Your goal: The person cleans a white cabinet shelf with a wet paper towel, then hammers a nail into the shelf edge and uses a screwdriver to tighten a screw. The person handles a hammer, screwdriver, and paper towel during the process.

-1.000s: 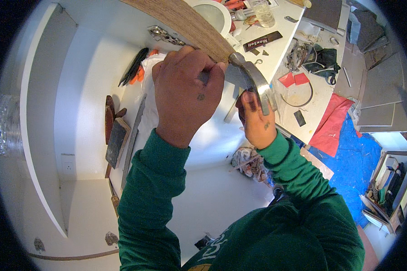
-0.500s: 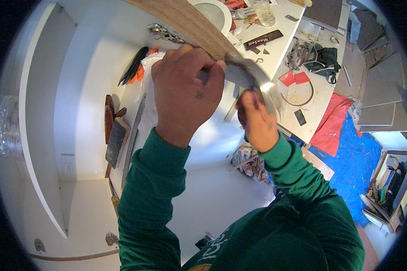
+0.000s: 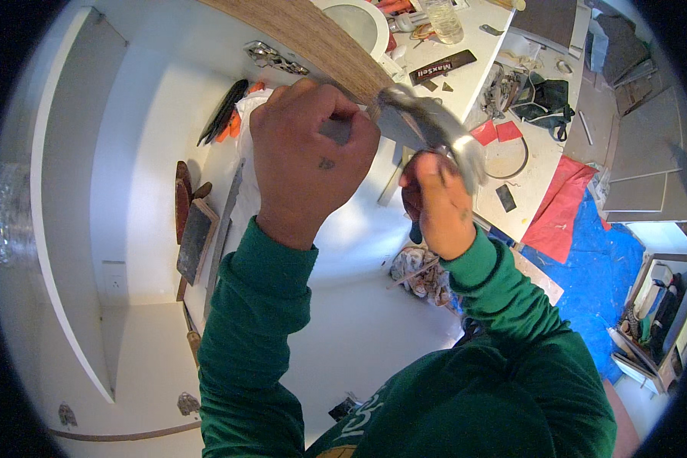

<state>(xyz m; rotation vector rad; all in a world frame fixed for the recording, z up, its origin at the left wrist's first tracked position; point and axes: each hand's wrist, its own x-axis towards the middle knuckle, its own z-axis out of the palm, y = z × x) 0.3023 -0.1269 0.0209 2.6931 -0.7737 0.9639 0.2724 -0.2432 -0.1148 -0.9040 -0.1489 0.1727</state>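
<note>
A long wooden strip (image 3: 313,42) slants down from the upper left, and its near end lies beside my left hand (image 3: 309,153). My left hand is closed around the strip's near part, where a grey surface shows between thumb and forefinger. My right hand (image 3: 441,202) is wrapped around the dark handle of a claw hammer (image 3: 435,126). The shiny curved hammer head is smeared by motion. One end of the head is at the tip of the strip, but I cannot tell whether they touch.
A white worktop (image 3: 481,84) carries a glass jar (image 3: 444,21), a dark flat packet (image 3: 443,67) and red pieces. Below it lie a red cloth (image 3: 563,206) and a blue sheet (image 3: 599,267). At left, a sanding block (image 3: 197,240) and black-orange gloves (image 3: 225,114) sit by a white panel.
The hammer and my right hand have shifted slightly right and downward. My left hand and the strip's end have moved a little to the left.
</note>
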